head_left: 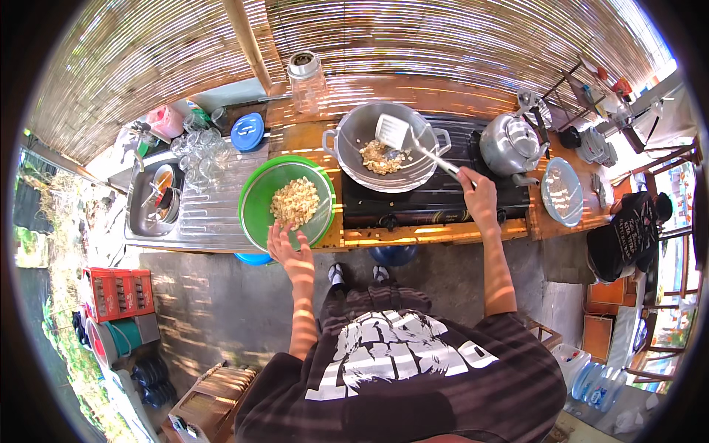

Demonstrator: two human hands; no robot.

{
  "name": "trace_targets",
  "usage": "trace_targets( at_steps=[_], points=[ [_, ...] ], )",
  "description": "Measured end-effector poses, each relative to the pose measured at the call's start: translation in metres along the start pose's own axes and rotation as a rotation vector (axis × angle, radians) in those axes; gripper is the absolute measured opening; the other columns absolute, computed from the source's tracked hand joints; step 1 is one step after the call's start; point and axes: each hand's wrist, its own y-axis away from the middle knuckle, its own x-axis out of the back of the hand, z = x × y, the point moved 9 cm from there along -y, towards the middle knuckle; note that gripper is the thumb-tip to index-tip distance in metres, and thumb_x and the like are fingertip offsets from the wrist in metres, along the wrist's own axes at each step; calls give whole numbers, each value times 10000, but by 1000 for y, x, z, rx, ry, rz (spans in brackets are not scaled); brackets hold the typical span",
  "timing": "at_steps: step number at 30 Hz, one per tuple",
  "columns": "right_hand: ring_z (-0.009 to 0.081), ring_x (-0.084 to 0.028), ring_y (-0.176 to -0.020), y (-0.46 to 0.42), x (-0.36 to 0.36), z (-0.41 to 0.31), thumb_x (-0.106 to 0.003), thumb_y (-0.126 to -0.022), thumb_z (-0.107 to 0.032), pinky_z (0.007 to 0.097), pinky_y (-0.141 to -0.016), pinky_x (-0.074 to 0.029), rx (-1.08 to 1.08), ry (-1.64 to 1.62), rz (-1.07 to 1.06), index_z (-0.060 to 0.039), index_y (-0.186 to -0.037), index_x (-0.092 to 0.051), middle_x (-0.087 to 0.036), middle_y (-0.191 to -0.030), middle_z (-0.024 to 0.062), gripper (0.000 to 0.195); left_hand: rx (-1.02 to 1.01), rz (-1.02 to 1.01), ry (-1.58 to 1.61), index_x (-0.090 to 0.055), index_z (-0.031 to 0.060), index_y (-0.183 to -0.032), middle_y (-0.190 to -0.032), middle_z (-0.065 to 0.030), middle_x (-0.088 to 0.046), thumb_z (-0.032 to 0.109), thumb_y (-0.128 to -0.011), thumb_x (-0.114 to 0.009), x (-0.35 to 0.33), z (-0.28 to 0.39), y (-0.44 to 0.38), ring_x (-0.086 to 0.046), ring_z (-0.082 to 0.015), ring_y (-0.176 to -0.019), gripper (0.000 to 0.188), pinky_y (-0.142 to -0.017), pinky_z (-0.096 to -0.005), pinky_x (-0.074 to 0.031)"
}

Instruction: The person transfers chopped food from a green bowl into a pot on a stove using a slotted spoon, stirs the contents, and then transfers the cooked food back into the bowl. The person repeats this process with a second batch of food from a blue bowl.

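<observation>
My right hand (479,202) grips the pale handle of a slotted turner (393,132), whose flat head is over the wok. Small browned food pieces (382,158) lie in the bottom of this two-handled metal wok (354,130), on a black gas stove (426,207). My left hand (291,252) is at the near rim of a green bowl (250,191), fingers spread and the tips close to pale diced food (295,202) in it. Whether those fingertips touch the food or the bowl is hard to tell.
A metal kettle (510,144) stands right of the wok, near a pale blue basin (576,194). Upturned glasses (202,152) and a blue lid (247,132) are left, beside a sink (138,213) holding dishes. A glass jar (307,83) stands behind. Another person (623,238) is at far right.
</observation>
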Motion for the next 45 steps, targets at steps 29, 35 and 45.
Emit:
trace_targets(
  at_steps=[29,35,45],
  points=[
    [401,-627,-861,4,10,-21,-584,-928,-371,455,-761,-507,3,211,-60,-164,-1095,-692,-678,-885,179,287,832,-46,922,-113,117,-1493,-1428,-154,-332,153,-928,-612,-6,-78,33,-465,-273,-1179,755,-888,-447,-496],
    [339,-634,-830,-4,9,-32,-548,-950,-296,435,-728,-507,97,247,76,-210,-1095,-690,-646,-895,111,220,827,-103,881,-163,98,-1487,-1404,-138,-361,181,-933,-596,-12,-84,36,-470,-257,-1167,707,-868,-402,-497],
    [312,-611,-719,41,-20,-39,-638,-902,-247,432,-664,-493,173,362,-82,-242,-1094,-703,-550,-799,79,202,747,-176,665,-170,12,-1456,-1327,-202,-434,182,-949,-558,-27,-127,36,-464,-227,-1165,661,-870,-325,-467]
  ],
)
